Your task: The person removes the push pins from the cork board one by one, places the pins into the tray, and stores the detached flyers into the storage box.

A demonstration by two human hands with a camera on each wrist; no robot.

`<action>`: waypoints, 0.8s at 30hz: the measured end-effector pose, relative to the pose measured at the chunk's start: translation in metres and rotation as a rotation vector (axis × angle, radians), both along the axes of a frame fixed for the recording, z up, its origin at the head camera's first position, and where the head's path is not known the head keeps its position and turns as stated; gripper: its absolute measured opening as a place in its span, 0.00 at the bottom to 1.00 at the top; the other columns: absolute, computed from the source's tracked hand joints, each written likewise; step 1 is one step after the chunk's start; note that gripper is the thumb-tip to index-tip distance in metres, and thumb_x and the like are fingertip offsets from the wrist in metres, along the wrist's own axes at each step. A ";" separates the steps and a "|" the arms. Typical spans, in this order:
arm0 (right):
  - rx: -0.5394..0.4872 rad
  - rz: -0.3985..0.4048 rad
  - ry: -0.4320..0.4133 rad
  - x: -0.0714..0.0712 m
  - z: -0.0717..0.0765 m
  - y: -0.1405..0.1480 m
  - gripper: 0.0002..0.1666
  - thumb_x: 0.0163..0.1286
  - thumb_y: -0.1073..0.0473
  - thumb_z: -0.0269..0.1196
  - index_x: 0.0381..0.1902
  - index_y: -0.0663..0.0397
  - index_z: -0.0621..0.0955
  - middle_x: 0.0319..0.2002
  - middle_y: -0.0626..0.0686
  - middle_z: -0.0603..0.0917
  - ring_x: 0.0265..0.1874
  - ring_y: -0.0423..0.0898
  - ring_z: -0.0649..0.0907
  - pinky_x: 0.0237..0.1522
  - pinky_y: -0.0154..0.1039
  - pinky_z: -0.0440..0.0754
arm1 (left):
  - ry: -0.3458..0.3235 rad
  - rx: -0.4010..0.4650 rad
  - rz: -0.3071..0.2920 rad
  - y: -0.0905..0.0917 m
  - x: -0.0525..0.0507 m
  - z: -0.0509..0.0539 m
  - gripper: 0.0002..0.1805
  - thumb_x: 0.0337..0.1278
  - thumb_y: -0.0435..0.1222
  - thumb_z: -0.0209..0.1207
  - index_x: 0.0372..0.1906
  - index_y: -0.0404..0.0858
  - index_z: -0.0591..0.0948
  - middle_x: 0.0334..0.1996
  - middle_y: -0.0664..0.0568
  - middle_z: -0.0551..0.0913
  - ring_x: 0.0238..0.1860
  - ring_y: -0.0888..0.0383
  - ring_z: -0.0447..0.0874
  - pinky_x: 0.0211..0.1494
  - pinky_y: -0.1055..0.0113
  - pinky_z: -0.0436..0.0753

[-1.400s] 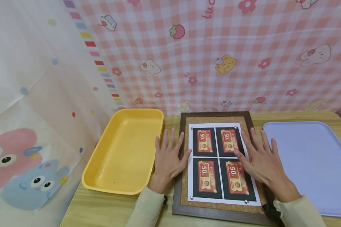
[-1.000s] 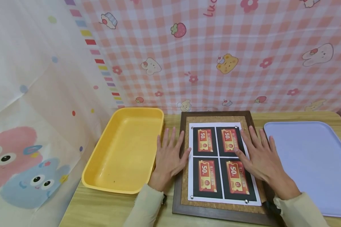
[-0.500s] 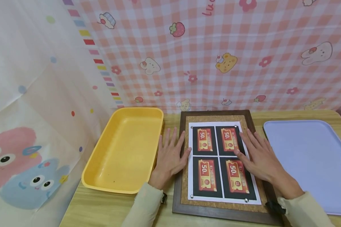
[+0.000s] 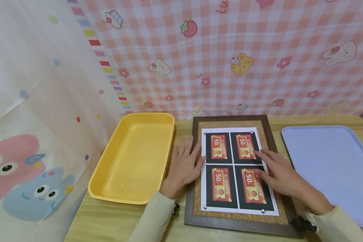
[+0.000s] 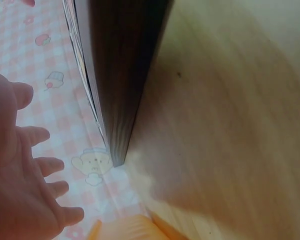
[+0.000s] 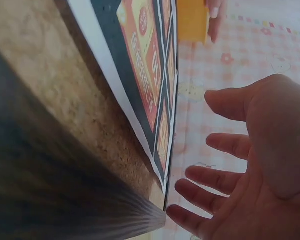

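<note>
Corkboard (image 4: 239, 226) bears a pinned sheet (image 4: 233, 164). Left hand (image 4: 184, 167) at its left edge, right hand (image 4: 280, 176) at its right, fingers apart; contact unclear.

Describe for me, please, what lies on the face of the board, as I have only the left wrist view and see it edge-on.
Observer: A white sheet showing four red tickets lies on the board.
Operator: Thank you; may I ask what sits across the board from the yellow tray?
Observer: A pale purple tray sits there, on the right.
Operator: Could you also tell me where the right hand is?
Observer: In the head view it reaches over the sheet's right edge; whether it touches, I cannot tell.
</note>
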State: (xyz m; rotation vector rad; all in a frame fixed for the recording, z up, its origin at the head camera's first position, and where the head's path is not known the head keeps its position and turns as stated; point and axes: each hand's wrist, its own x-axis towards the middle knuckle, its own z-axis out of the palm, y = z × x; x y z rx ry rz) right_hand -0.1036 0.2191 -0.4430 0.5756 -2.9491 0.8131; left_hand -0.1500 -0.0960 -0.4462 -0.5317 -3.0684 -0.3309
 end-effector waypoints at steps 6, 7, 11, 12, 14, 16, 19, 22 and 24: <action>-0.050 0.062 -0.003 0.007 0.000 0.001 0.34 0.66 0.62 0.67 0.69 0.56 0.71 0.59 0.65 0.74 0.57 0.65 0.74 0.50 0.66 0.75 | -0.047 -0.015 -0.014 0.003 0.000 -0.001 0.36 0.74 0.58 0.37 0.80 0.51 0.52 0.81 0.47 0.44 0.80 0.46 0.36 0.77 0.42 0.46; -0.059 0.068 -0.024 0.008 0.001 0.001 0.35 0.65 0.63 0.66 0.69 0.55 0.70 0.59 0.64 0.74 0.56 0.64 0.75 0.49 0.65 0.77 | -0.055 -0.015 -0.016 0.003 0.001 -0.001 0.36 0.74 0.58 0.37 0.80 0.51 0.51 0.81 0.47 0.44 0.80 0.46 0.35 0.78 0.42 0.46; -0.088 0.099 -0.080 0.011 0.002 0.001 0.34 0.66 0.66 0.64 0.70 0.52 0.70 0.56 0.59 0.76 0.47 0.53 0.79 0.40 0.46 0.81 | -0.078 -0.011 -0.021 0.003 0.000 -0.003 0.36 0.75 0.57 0.39 0.80 0.50 0.50 0.81 0.47 0.43 0.80 0.46 0.34 0.78 0.43 0.44; -0.094 0.107 -0.089 0.012 0.002 0.001 0.34 0.67 0.67 0.63 0.70 0.52 0.70 0.55 0.57 0.76 0.44 0.48 0.79 0.36 0.41 0.79 | -0.080 -0.016 -0.023 0.003 0.000 -0.004 0.36 0.75 0.56 0.39 0.80 0.50 0.50 0.81 0.47 0.42 0.80 0.46 0.34 0.78 0.43 0.44; -0.117 0.128 -0.109 0.014 0.002 0.002 0.32 0.67 0.68 0.62 0.69 0.52 0.71 0.51 0.54 0.77 0.37 0.39 0.77 0.30 0.34 0.75 | -0.083 -0.021 -0.024 0.003 0.000 -0.004 0.36 0.75 0.56 0.40 0.80 0.50 0.50 0.81 0.47 0.43 0.80 0.46 0.35 0.78 0.43 0.44; -0.138 0.143 -0.132 0.016 0.001 0.003 0.31 0.68 0.68 0.62 0.68 0.51 0.72 0.47 0.52 0.77 0.32 0.35 0.74 0.27 0.31 0.73 | -0.084 -0.023 -0.026 0.002 0.000 -0.005 0.36 0.74 0.55 0.42 0.80 0.50 0.50 0.81 0.47 0.43 0.80 0.45 0.36 0.78 0.43 0.44; -0.150 0.153 -0.167 0.019 0.001 0.004 0.29 0.68 0.67 0.63 0.66 0.50 0.73 0.42 0.48 0.77 0.28 0.32 0.72 0.26 0.31 0.71 | -0.087 -0.025 -0.032 0.002 -0.002 -0.006 0.36 0.74 0.56 0.41 0.80 0.50 0.51 0.81 0.46 0.43 0.80 0.45 0.37 0.78 0.43 0.44; -0.149 0.167 -0.173 0.022 0.001 0.005 0.27 0.68 0.64 0.64 0.65 0.52 0.74 0.36 0.44 0.77 0.26 0.31 0.71 0.25 0.31 0.70 | -0.105 -0.019 -0.039 0.004 -0.003 -0.007 0.36 0.74 0.56 0.41 0.80 0.50 0.50 0.81 0.47 0.43 0.80 0.44 0.36 0.78 0.42 0.44; -0.158 0.193 -0.172 0.024 0.000 0.006 0.25 0.69 0.64 0.64 0.63 0.54 0.76 0.33 0.41 0.75 0.26 0.30 0.71 0.25 0.31 0.71 | -0.124 -0.020 -0.043 0.004 -0.004 -0.006 0.36 0.74 0.57 0.40 0.80 0.51 0.49 0.81 0.47 0.42 0.80 0.45 0.36 0.78 0.43 0.43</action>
